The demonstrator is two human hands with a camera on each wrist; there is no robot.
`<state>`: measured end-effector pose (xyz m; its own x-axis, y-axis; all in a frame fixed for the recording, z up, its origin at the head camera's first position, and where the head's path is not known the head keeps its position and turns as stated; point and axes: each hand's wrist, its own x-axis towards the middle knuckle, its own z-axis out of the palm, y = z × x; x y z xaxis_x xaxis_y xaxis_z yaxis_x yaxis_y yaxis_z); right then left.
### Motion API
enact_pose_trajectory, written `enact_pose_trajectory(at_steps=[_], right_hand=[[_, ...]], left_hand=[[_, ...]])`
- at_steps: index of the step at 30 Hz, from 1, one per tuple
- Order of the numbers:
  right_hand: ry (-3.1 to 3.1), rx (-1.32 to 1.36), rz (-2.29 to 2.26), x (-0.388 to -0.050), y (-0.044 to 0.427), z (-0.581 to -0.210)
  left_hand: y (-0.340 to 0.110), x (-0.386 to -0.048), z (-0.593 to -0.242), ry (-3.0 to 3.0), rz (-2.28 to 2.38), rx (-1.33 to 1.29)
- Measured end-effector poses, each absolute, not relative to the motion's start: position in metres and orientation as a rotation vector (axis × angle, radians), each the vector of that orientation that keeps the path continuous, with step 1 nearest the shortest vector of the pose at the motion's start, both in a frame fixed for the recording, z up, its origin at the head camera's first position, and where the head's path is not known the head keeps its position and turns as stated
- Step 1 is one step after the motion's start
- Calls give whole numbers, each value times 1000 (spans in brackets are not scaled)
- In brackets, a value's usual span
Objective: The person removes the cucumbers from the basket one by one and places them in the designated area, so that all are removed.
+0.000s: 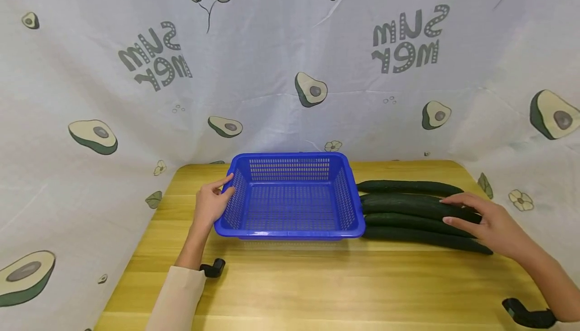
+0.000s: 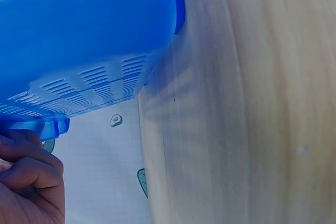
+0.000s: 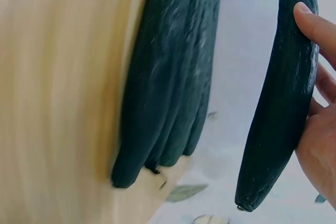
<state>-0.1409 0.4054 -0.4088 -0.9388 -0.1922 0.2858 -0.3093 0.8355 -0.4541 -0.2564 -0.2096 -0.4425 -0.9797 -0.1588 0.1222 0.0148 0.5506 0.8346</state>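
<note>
A blue plastic basket [image 1: 290, 234] with perforated walls stands on the wooden table, nothing inside it. My left hand [image 1: 212, 205] grips its left rim between thumb and fingers; those curled fingers also show in the left wrist view. To the basket's right, my right hand [image 1: 491, 226] holds a long dark green cucumber [image 3: 273, 108] near its right end, thumb on one side. In the right wrist view this cucumber hangs apart from several others [image 3: 157, 77], which lie side by side on the table. The held cucumber's left end is close to the basket's right rim.
The wooden table [image 1: 290, 290] extends in front of the basket and cucumbers. Behind and beside it hangs a white cloth [image 1: 272, 59] printed with avocados. Black bands with small devices [image 1: 527, 313] sit at both wrists.
</note>
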Motion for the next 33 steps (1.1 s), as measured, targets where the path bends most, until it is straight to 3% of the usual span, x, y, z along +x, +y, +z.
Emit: enact_pose_trajectory(at_steps=[16,33], right_hand=[[-2746,528,795,-134,414,-446],[-2768,566,804,-115,409,-460]], left_hand=[[-207,-256,-442,-2605,-1377,105],[-209,-255,-442,-2594,-1431,127]])
